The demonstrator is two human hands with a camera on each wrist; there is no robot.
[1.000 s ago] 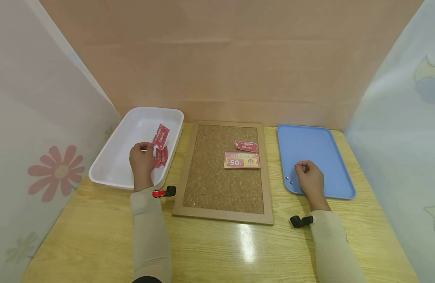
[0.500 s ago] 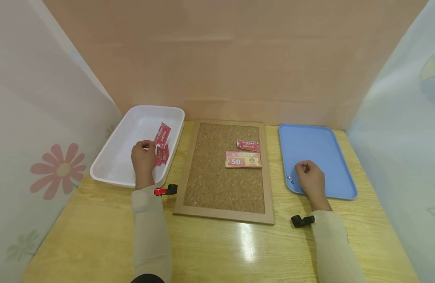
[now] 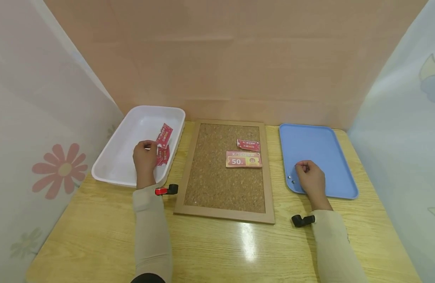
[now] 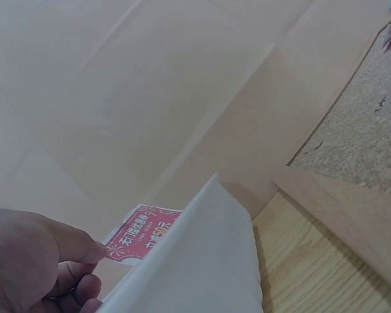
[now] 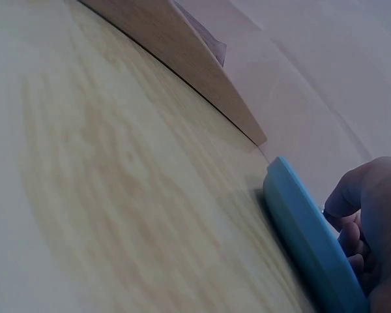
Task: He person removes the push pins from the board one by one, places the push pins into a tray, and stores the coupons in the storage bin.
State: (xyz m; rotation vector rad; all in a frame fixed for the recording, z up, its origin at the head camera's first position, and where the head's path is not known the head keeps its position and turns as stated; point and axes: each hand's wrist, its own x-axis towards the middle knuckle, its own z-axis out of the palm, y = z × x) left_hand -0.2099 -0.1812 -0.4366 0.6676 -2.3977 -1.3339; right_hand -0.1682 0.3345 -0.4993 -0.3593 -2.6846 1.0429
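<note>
My left hand point(image 3: 145, 157) reaches into the white bin point(image 3: 113, 151) and pinches the corner of a red paper coupon point(image 4: 142, 236) between thumb and forefinger. Another red coupon point(image 3: 164, 156) lies in the bin below it. Over the blue tray point(image 3: 309, 141), my right hand point(image 3: 311, 177) has its thumb and forefinger pinched together on a small thumbtack point(image 5: 323, 210), mostly hidden by the fingers. Two silvery thumbtacks point(image 3: 291, 180) lie by the tray's left edge. On the corkboard point(image 3: 221, 188), a red coupon point(image 3: 248, 145) sits above a wider red-and-yellow coupon point(image 3: 243, 160), both near the right frame.
The corkboard lies flat between bin and tray on a wooden table point(image 3: 217, 251), its wooden frame raised slightly. The bin's walls stand taller than the tray's rim. A brown backdrop point(image 3: 217, 70) rises behind, with pale curtains point(image 3: 44, 98) at the sides.
The whole scene has shifted slightly in the head view. Both hands keep nearly the same places and holds.
</note>
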